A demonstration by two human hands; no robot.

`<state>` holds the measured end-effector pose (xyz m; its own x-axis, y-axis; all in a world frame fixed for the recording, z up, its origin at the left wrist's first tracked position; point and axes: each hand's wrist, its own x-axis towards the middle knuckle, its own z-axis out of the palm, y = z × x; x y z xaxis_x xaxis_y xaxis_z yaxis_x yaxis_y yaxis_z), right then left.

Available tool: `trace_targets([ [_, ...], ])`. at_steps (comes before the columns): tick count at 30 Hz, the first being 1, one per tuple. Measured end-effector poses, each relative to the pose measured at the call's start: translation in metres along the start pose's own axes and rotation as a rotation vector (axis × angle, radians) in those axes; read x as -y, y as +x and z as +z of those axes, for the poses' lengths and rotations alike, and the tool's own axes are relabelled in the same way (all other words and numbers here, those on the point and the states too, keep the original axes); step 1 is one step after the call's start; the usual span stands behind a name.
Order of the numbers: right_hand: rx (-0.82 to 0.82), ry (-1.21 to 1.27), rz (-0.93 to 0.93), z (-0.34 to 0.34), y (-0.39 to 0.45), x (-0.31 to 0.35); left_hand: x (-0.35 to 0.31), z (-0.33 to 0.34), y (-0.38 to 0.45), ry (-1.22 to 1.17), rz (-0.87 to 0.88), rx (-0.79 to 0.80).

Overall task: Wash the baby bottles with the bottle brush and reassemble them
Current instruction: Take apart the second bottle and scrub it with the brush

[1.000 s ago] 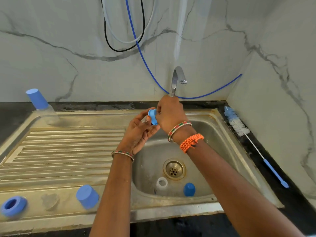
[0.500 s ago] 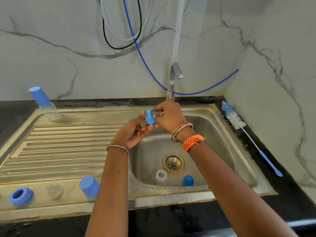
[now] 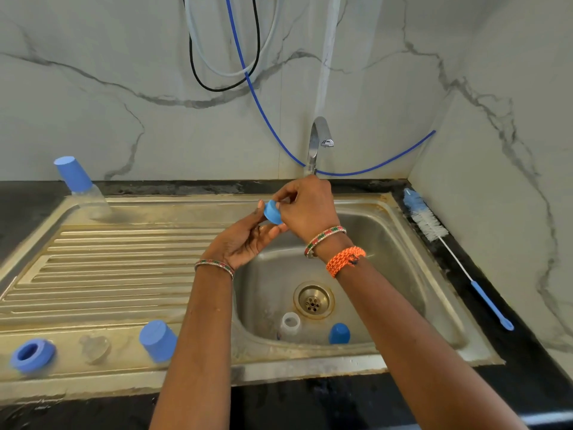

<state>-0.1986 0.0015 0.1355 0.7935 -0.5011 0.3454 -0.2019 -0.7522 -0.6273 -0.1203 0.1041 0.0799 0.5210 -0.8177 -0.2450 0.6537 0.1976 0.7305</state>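
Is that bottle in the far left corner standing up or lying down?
Standing up. The bottle rests on its base on the sink's drainboard, its blue cap on top.

Both arms extended forward; left hand (image 3: 245, 240) palm-up, fingers loose; right hand (image 3: 307, 209) in pinching grip.

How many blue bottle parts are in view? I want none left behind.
5: a cap on the bottle at back left, a ring and a cap on the front drainboard, a cap in the basin, one piece in the hands. Others may be hidden.
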Motion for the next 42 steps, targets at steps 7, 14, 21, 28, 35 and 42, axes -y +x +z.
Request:
trace_targets([
  [7,0.148,-0.034,-0.065,-0.002,0.004,0.006,0.003,-0.015,0.004,-0.022,0.260,0.122],
  [14,0.222,0.094,-0.008,-0.010,0.013,-0.003,0.010,-0.014,0.005,-0.024,0.253,0.152],
  [21,0.187,0.248,0.121,-0.012,0.020,-0.015,0.002,-0.013,0.012,0.089,0.319,0.130],
  [28,0.200,0.212,0.136,-0.004,0.019,-0.015,0.010,-0.018,0.014,0.127,0.386,0.113],
  [35,0.135,0.241,0.118,-0.003,0.021,-0.021,0.012,-0.022,0.019,0.113,0.369,0.167],
  [42,0.173,0.180,0.079,0.004,0.021,-0.021,0.014,-0.024,0.016,0.084,0.334,0.156],
])
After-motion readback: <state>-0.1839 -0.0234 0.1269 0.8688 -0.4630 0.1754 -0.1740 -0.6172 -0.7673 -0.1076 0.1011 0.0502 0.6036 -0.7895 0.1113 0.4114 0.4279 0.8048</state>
